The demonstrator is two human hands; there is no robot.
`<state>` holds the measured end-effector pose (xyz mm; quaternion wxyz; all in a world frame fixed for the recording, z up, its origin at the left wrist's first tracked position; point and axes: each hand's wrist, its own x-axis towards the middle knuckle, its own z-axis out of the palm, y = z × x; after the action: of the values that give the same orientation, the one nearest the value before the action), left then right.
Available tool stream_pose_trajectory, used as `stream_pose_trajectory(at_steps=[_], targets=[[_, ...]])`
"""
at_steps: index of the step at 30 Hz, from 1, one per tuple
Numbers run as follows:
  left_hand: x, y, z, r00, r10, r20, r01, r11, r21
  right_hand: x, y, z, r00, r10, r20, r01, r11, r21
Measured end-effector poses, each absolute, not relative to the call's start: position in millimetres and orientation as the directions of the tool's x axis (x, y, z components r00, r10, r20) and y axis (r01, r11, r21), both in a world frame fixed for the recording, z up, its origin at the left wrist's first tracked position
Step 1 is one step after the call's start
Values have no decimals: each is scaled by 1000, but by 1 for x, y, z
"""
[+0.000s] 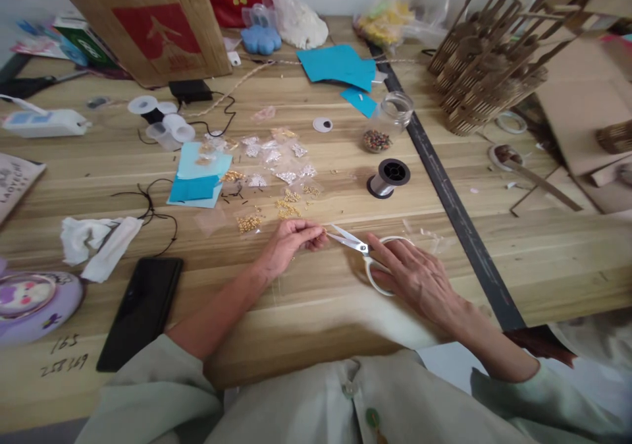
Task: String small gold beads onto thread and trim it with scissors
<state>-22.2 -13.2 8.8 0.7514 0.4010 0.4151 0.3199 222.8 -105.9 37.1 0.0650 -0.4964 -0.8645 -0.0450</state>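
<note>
White-handled scissors point(364, 247) are in my right hand point(415, 274), their blades slightly parted and pointing left. The blade tips meet the fingertips of my left hand point(291, 243), which pinches a tiny item with some gold and dark red showing; its exact form is too small to tell. A thin clear thread hangs below my left hand. Just behind my left hand lie gold beads point(249, 223) and small bags of silver pieces point(288, 176). A spool of clear line point(389, 178) stands behind the scissors.
A black phone point(141, 312) and white tissue point(101, 243) lie at the left. A glass jar point(390, 121) of mixed beads rests behind the spool. A dark strip point(444, 194) crosses the table at the right, with wooden racks point(486, 68) beyond. A paper bag point(153, 32) stands at the back left.
</note>
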Motion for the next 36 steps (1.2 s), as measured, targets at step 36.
stream_pose_trajectory(at_steps=[36], targets=[[-17,-18,10,446,794,-413,-286,564,775,208,-98,40,-507,828,237,861,496,110]])
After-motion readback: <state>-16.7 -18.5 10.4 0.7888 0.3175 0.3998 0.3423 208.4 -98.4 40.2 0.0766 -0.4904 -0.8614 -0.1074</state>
